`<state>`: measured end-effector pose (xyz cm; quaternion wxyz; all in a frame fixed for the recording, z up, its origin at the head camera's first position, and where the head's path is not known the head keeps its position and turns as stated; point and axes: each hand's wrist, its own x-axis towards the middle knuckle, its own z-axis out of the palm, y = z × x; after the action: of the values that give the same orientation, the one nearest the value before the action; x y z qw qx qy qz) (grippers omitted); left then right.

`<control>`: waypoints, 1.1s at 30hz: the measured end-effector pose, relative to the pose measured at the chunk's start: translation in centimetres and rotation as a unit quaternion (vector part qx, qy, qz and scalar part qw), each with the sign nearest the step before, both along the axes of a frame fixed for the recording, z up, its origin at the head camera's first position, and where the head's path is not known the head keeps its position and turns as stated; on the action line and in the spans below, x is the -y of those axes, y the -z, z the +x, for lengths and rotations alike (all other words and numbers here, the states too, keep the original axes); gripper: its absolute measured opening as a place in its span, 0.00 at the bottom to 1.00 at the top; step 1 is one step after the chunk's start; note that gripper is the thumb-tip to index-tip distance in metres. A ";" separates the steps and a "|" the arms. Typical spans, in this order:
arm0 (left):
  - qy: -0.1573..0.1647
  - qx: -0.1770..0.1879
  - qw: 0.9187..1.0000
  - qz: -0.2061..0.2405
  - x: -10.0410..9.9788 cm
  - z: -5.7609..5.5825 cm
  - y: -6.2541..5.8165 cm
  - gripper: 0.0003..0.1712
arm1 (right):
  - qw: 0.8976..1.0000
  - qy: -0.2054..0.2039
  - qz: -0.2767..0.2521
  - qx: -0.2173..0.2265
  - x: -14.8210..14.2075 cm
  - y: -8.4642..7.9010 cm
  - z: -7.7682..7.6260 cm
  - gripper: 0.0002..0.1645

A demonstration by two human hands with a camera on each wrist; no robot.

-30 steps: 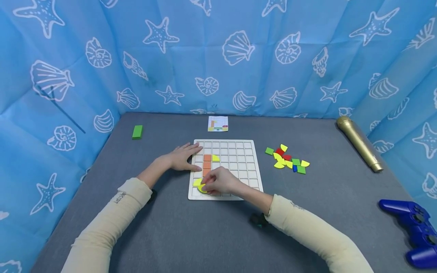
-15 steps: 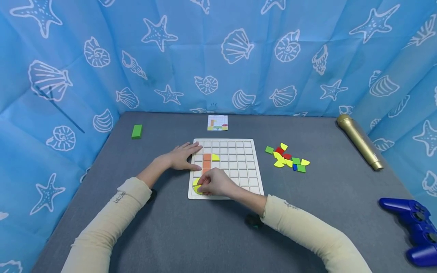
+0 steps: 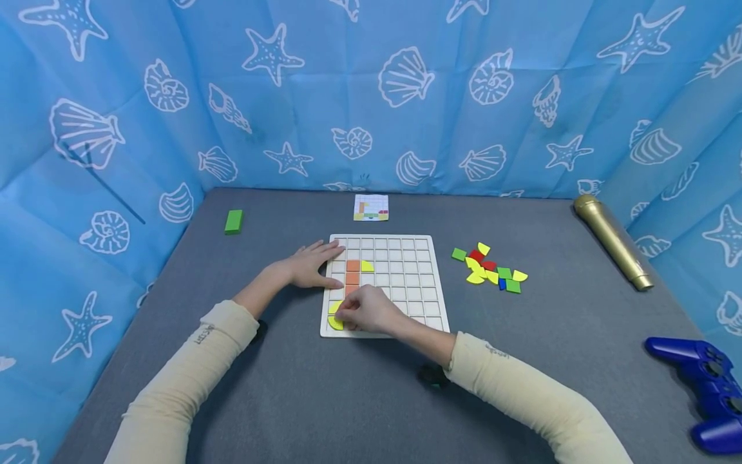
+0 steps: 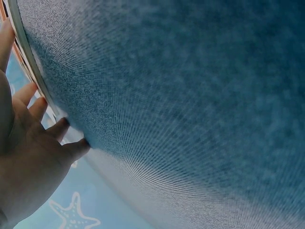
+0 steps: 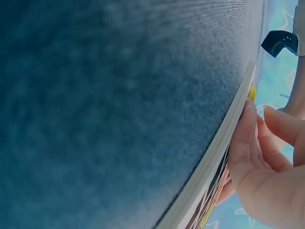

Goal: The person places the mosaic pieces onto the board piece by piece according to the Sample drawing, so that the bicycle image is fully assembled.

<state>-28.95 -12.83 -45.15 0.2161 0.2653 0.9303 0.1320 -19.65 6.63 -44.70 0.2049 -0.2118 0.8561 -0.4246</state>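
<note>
A white grid board [image 3: 413, 327] lies on the grey table. My left hand [image 3: 308, 267] rests spread at its left edge, thumb and fingertips on the rim. My right hand [image 3: 371, 310] is over the lower left of the board. One of its digits touches a yellow quarter-circle tile [image 3: 334, 323] in the bottom-left cell; in the right wrist view another fingertip [image 5: 269, 114] stands apart from it. Another yellow tile [image 3: 334, 307] sits just above. A column of orange square tiles [image 3: 352, 278] stands to the right, with a yellow quarter-circle [image 3: 367, 266] beside its top.
A printed pattern card [image 3: 371, 208] lies behind the board. Right of it is a loose pile of yellow, red, green and blue tiles [image 3: 491, 276]. A green block [image 3: 234, 222] is at the back left. A gold microphone [image 3: 613, 243] and blue game controller [image 3: 698, 393] lie right.
My right hand has moved slightly left with the yellow quarter-circle tile, which now lies flat in the bottom-left cell as the fingers loosen. My left hand has stayed put.
</note>
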 end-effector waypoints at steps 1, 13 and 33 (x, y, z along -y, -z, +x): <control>-0.001 0.000 1.000 0.000 0.0 0.0 0.0 0.52 | 1.000 0.002 -0.002 0.007 -0.1 0.0 0.0 0.08; 0.000 0.004 1.000 -0.001 -0.1 -0.2 0.1 0.52 | 0.992 0.050 -0.043 0.111 -0.9 -0.2 0.0 0.12; 0.000 0.010 1.000 0.002 -0.1 0.1 -0.3 0.52 | 0.971 0.039 -0.127 0.198 -1.5 -0.3 0.4 0.15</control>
<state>-28.88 -12.76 -44.85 0.2249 0.2642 0.9279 0.1365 -19.28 8.17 -44.41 0.3253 -0.1143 0.7451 -0.5709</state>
